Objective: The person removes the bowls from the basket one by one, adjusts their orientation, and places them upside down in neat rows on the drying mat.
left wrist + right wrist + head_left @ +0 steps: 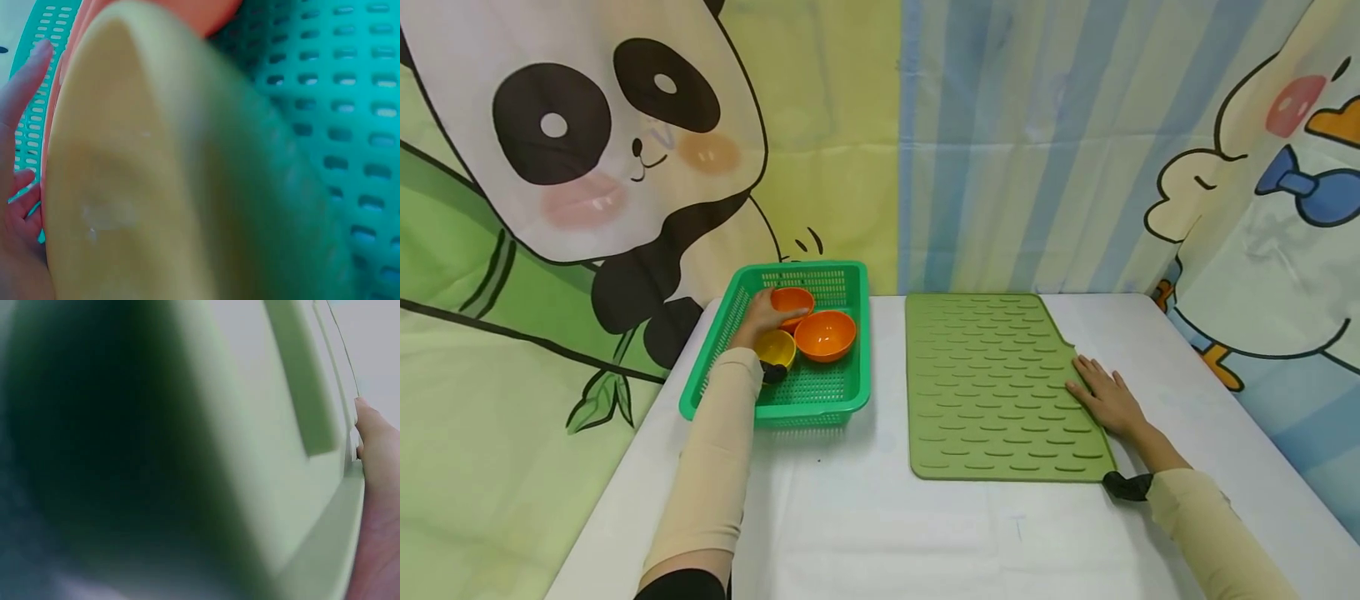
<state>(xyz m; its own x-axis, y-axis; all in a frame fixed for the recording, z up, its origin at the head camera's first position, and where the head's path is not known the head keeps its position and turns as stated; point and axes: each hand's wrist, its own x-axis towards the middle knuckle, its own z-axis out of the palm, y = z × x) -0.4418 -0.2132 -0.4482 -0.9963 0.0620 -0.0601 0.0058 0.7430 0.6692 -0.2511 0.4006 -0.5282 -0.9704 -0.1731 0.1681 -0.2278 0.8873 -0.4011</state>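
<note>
In the head view, my left hand (765, 316) reaches into the green basket (863, 367) and grips the far small orange bowl (795, 297), thumb along its near side. A yellow bowl (778, 344) lies under my wrist and fills much of the left wrist view. A larger orange bowl (825, 337) sits to its right. My right hand (1109, 402) rests with fingers spread on the right edge of a green ridged mat (992, 392). The right wrist view shows the mat's edge close up, blurred, with part of the hand beside it.
A white-covered table (880, 525) carries the basket on the left and the mat at centre right. Behind stands a curtain (835, 125) printed with a panda and stripes. Black wrist straps show near both hands.
</note>
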